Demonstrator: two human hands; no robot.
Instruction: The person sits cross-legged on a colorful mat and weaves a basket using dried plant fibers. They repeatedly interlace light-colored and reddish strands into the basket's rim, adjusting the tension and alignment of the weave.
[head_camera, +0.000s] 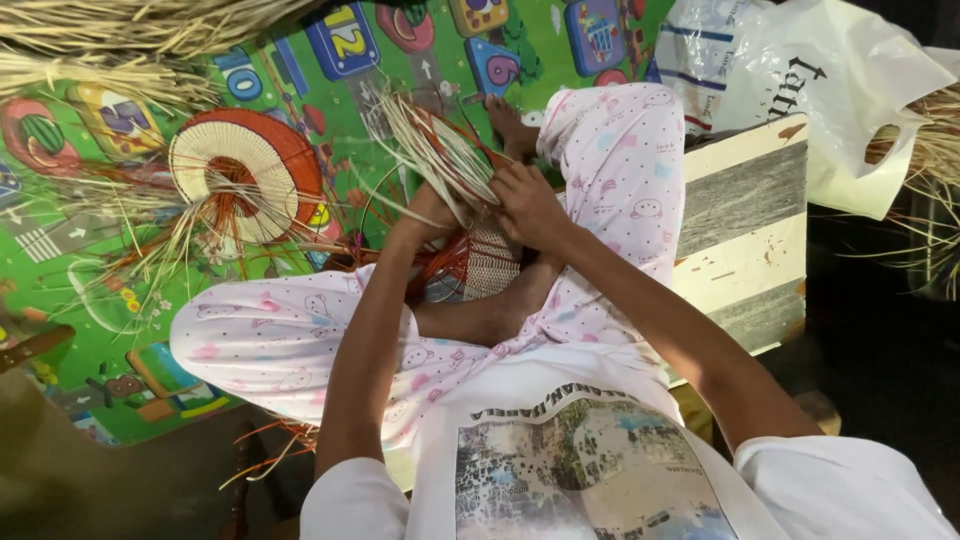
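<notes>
1. Covering much of the woven piece (492, 262), the two hands and forearms leave only a patch of its tight pale weave and some orange strands showing at the frame's centre; its full outline cannot be made out
2. Fingertips of both hands are buried among the straw, so exactly which strands each one pinches is hard to tell
3. Left hand (428, 212) sits at the left of the piece, fingers closed around the base of a fan of pale straw strands (436, 150) that spreads toward the upper centre
4. Right hand (528, 205) lies just beside it, back of the hand up, fingers curled down tight onto the same bundle where it meets the weave
5. Both forearms run from the lower frame up to the centre and converge over the lap, between knees in pink patterned trousers (620, 170)
6. A finished round woven disc (245, 175), pale with an orange rim, lies on the green play mat (70, 290) at the upper left, well apart from the hands
</notes>
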